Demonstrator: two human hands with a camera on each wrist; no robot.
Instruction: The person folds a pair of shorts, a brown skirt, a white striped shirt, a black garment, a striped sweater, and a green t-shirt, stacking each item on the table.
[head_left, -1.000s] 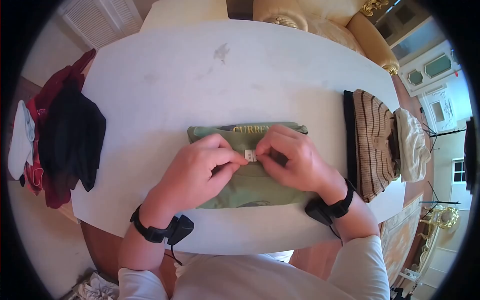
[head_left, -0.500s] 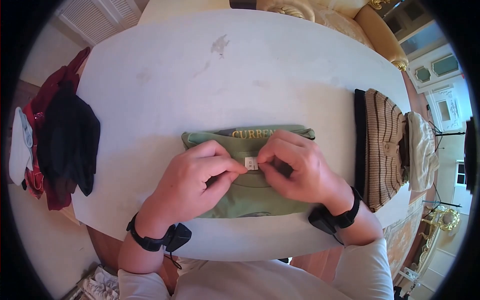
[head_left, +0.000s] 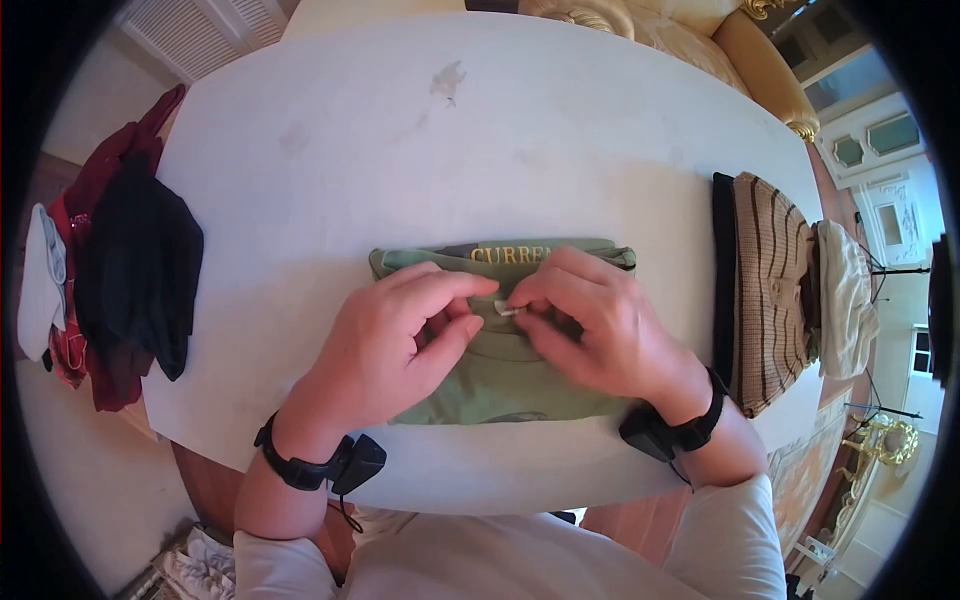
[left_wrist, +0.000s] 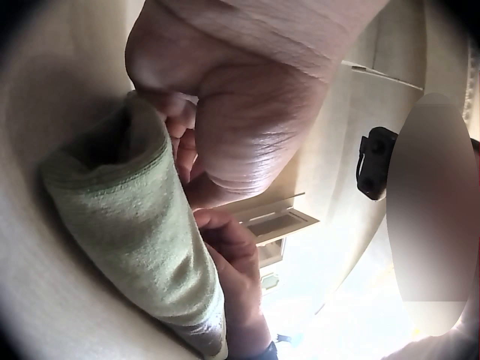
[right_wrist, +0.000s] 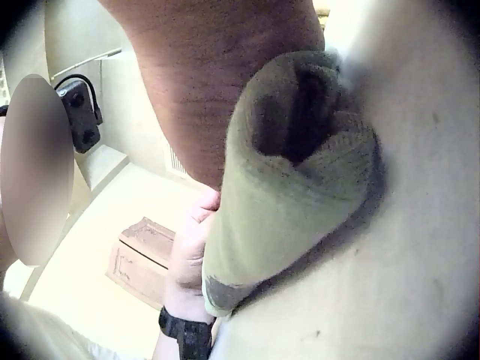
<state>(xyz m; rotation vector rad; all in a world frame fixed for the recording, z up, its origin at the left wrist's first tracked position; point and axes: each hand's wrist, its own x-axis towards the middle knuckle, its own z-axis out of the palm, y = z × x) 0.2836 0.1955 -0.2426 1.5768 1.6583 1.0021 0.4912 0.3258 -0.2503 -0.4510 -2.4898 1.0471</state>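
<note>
A folded green shirt (head_left: pixel 500 385) lies near the table's front edge, yellow letters reading "CURREN" along its far side. At the neckline, my right hand (head_left: pixel 600 325) pinches a small white label (head_left: pixel 503 308) between thumb and forefinger. Just left of the label is my left hand (head_left: pixel 385 335), with its thumb and forefinger apart over the fabric and nothing between them. In the left wrist view the folded end of the shirt (left_wrist: pixel 142 232) shows as a thick roll beside the hand. The right wrist view shows the opposite end of the shirt (right_wrist: pixel 277 217), with dark hollows between its layers.
On the left of the white table (head_left: pixel 430 180) hang black clothes (head_left: pixel 140 270), with dark red and pale ones beside them. Along the right side stand a brown striped knit garment (head_left: pixel 768 290), a black one and a cream cloth (head_left: pixel 845 300). A gold armchair (head_left: pixel 765 75) is beyond the table.
My left fingers have let go of the label's left side and parted. The label, flat and facing up before, is now tilted in my right fingers.
</note>
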